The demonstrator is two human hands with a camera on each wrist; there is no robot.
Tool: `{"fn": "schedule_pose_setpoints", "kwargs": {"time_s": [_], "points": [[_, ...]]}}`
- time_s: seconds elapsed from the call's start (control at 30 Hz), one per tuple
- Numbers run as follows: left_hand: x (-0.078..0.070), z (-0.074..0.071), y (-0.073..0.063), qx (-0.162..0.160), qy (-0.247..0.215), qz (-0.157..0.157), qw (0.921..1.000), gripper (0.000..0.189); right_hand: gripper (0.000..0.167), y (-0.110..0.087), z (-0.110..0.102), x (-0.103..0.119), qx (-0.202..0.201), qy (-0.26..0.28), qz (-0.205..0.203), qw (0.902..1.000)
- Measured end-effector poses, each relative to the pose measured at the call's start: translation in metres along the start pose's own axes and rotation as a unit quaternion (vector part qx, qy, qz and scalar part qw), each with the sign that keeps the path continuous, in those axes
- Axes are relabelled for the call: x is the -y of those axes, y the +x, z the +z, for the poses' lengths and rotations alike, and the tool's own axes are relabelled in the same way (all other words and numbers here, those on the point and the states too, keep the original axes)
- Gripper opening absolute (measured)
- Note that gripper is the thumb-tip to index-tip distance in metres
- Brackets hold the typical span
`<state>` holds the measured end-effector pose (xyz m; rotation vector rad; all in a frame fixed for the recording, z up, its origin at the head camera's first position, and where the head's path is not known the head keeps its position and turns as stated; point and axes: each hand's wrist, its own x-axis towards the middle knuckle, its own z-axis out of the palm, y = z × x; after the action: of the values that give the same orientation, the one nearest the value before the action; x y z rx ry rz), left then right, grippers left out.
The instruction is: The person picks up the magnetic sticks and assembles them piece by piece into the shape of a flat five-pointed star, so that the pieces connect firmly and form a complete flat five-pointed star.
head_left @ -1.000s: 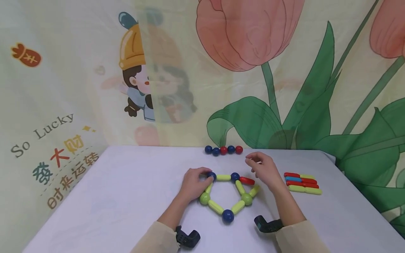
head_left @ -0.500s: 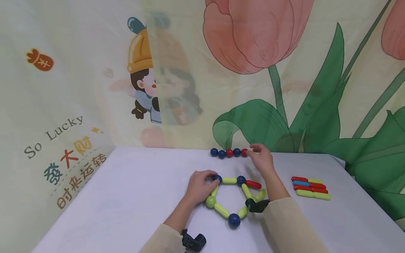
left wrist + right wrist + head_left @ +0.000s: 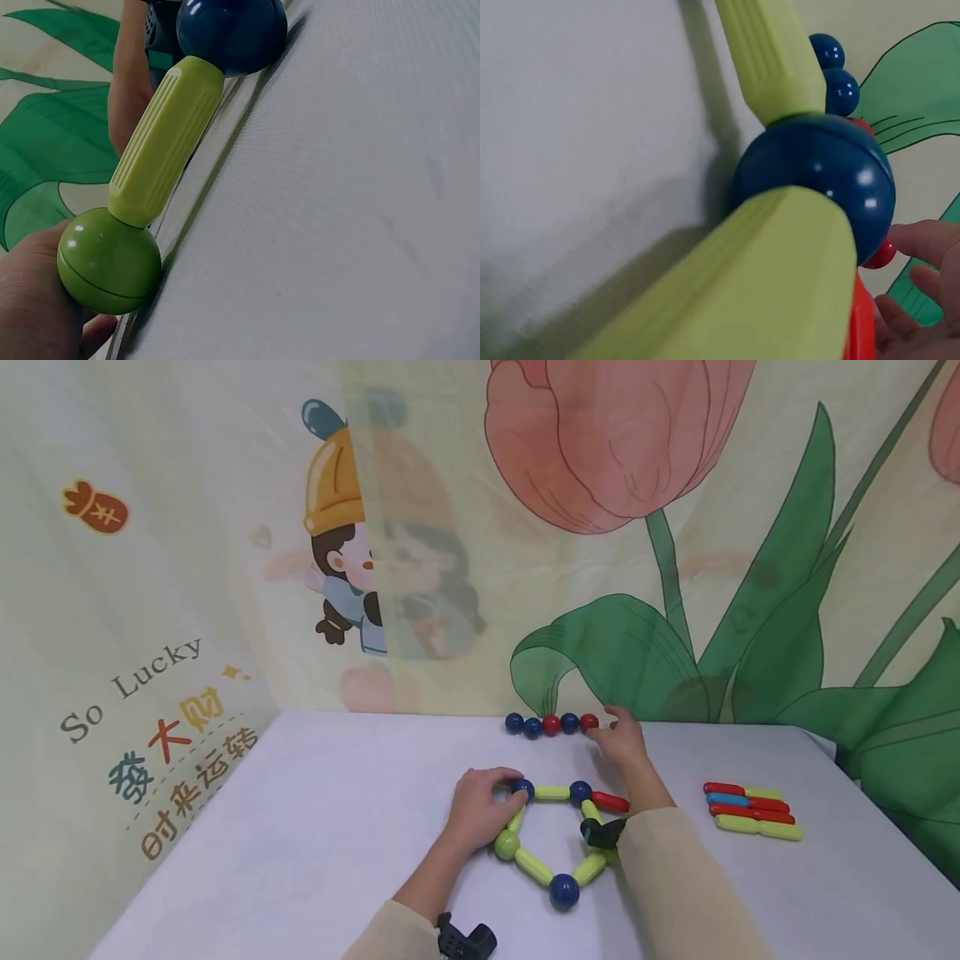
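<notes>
A ring of magnetic rods and balls lies on the white table. Lime rods (image 3: 533,866) link its blue and green balls, among them the near blue ball (image 3: 564,892) and the left green ball (image 3: 507,845). My left hand (image 3: 480,810) pinches the blue ball (image 3: 524,789) at the ring's far left corner. From the far right blue ball (image 3: 581,792) a red rod (image 3: 610,802) sticks out. My right hand (image 3: 624,743) reaches beyond the ring, its thumb at the red ball (image 3: 589,722) ending the back row; its index finger is raised apart from that ball.
The back row also has blue balls (image 3: 513,722) and another red ball (image 3: 551,725), near the table's far edge. Spare red, blue and lime rods (image 3: 757,828) lie side by side on the right. A printed cloth (image 3: 442,527) hangs behind the table (image 3: 300,827).
My right hand has moved from the space behind the ring to the red ball at the row's right end. My left hand keeps its pinch. The head view has shifted slightly.
</notes>
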<state>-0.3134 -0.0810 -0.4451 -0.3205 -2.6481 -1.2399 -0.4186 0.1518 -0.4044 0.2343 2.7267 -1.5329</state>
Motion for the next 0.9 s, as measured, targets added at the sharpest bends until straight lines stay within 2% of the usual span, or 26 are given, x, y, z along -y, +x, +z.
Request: {"fn": "schedule_pose_setpoints", "kwargs": {"time_s": [0.2, 0.33, 0.47, 0.67, 0.9], "points": [[-0.001, -0.002, 0.001, -0.008, 0.004, 0.003, 1.0, 0.03, 0.075, 0.009, 0.0, -0.002, 0.023, -0.048, -0.017, 0.9984], [0.001, -0.002, -0.001, -0.009, 0.006, 0.003, 0.9999, 0.029, 0.068, 0.013, 0.004, -0.004, 0.032, -0.077, -0.011, 0.9964], [0.002, -0.001, -0.001, -0.009, 0.006, 0.003, 0.9999, 0.029, 0.061, 0.013, 0.003, -0.003, 0.026, -0.073, 0.01, 0.997], [0.001, -0.001, 0.001, -0.004, 0.005, 0.007, 1.0, 0.031, 0.061, 0.008, -0.001, -0.001, 0.022, -0.075, 0.0, 0.9969], [0.0, 0.0, 0.0, -0.006, 0.003, 0.003, 1.0, 0.03, 0.056, 0.004, 0.0, -0.003, 0.009, -0.073, 0.008, 0.9973]]}}
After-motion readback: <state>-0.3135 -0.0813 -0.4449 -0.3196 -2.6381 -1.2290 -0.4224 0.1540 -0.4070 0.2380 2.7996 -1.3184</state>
